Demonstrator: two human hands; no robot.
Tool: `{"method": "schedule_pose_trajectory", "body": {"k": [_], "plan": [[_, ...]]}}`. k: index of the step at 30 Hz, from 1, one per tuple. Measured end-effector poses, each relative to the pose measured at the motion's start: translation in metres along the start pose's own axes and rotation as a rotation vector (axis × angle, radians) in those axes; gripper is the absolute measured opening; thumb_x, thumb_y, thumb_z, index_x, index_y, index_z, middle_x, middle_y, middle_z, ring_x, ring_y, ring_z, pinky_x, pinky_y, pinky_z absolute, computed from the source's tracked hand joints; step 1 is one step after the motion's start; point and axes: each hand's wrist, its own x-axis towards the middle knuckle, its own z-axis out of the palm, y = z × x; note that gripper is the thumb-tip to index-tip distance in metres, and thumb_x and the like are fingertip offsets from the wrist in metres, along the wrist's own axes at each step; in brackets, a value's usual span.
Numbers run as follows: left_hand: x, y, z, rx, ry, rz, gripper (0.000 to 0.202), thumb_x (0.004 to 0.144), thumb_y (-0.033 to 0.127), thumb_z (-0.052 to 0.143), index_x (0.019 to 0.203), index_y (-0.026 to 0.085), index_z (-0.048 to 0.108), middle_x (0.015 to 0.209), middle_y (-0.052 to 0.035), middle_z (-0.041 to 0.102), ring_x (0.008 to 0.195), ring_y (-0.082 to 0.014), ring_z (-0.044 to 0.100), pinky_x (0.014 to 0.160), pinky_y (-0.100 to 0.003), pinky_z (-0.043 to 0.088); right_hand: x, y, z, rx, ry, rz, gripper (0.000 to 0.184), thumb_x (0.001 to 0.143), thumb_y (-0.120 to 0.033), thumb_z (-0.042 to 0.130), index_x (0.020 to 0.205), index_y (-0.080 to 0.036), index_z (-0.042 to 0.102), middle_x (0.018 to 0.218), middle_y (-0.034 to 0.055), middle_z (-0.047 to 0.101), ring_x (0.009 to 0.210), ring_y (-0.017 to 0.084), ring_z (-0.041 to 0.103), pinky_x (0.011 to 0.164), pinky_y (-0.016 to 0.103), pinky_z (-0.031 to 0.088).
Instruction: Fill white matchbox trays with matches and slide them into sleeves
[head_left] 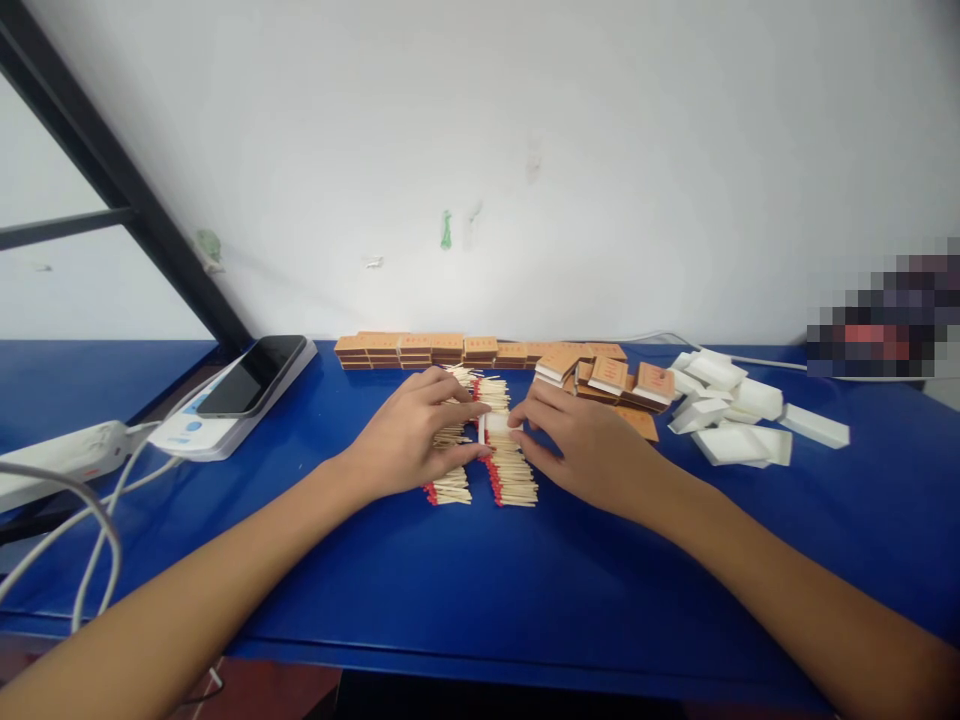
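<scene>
A small white matchbox tray [498,428] sits over the rows of matches, between my two hands. My left hand [409,430] has its thumb and forefinger at the tray's left end. At the other end, the curled fingers of my right hand [581,445] grip it. Red-headed matches [514,482] lie side by side in a long row under and in front of the tray. A second row of matches [451,487] runs beneath my left hand, partly hidden by it.
Orange matchbox sleeves [431,348] are stacked along the wall. Looser matchboxes [609,375] lie behind my right hand, with a heap of white trays [739,405] to the right. On the left are a phone [253,375] on a white box, a power strip [64,465] and cables.
</scene>
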Motion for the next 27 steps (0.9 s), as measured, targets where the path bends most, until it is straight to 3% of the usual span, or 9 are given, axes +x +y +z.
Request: {"method": "schedule_pose_trajectory", "body": {"k": [7, 15, 21, 27], "plan": [[0.000, -0.007, -0.002, 0.053, 0.047, -0.051, 0.041, 0.096, 0.046, 0.073, 0.126, 0.017, 0.074, 0.108, -0.0105, 0.072, 0.104, -0.0259, 0.061, 0.094, -0.047, 0.053, 0.003, 0.000, -0.009, 0.108, 0.122, 0.039, 0.016, 0.104, -0.022, 0.049, 0.097, -0.020, 0.063, 0.091, 0.0054, 0.062, 0.072, 0.016, 0.056, 0.069, 0.031, 0.044], [0.000, -0.017, -0.006, 0.134, 0.090, -0.112, 0.040, 0.095, 0.046, 0.073, 0.123, 0.017, 0.074, 0.102, -0.0098, 0.071, 0.101, -0.0263, 0.060, 0.090, -0.044, 0.051, 0.001, 0.014, -0.018, 0.245, -0.206, 0.128, 0.009, 0.096, -0.026, 0.062, 0.089, -0.022, 0.067, 0.088, 0.0041, 0.063, 0.079, 0.018, 0.058, 0.071, 0.032, 0.045], [0.000, -0.015, -0.004, 0.136, 0.058, -0.100, 0.041, 0.096, 0.045, 0.072, 0.123, 0.015, 0.074, 0.105, -0.0106, 0.071, 0.102, -0.0265, 0.061, 0.093, -0.046, 0.051, -0.001, 0.019, -0.012, 0.264, -0.318, 0.166, 0.006, 0.093, -0.022, 0.062, 0.094, -0.022, 0.067, 0.089, 0.0032, 0.064, 0.078, 0.017, 0.058, 0.069, 0.032, 0.045], [0.000, -0.014, -0.005, 0.140, 0.055, -0.106, 0.040, 0.096, 0.045, 0.072, 0.124, 0.017, 0.073, 0.106, -0.0099, 0.072, 0.102, -0.0261, 0.061, 0.094, -0.046, 0.051, -0.001, 0.017, -0.007, 0.300, -0.325, 0.153, 0.010, 0.096, -0.023, 0.057, 0.089, -0.022, 0.064, 0.086, 0.0029, 0.064, 0.077, 0.017, 0.057, 0.067, 0.032, 0.044]]}}
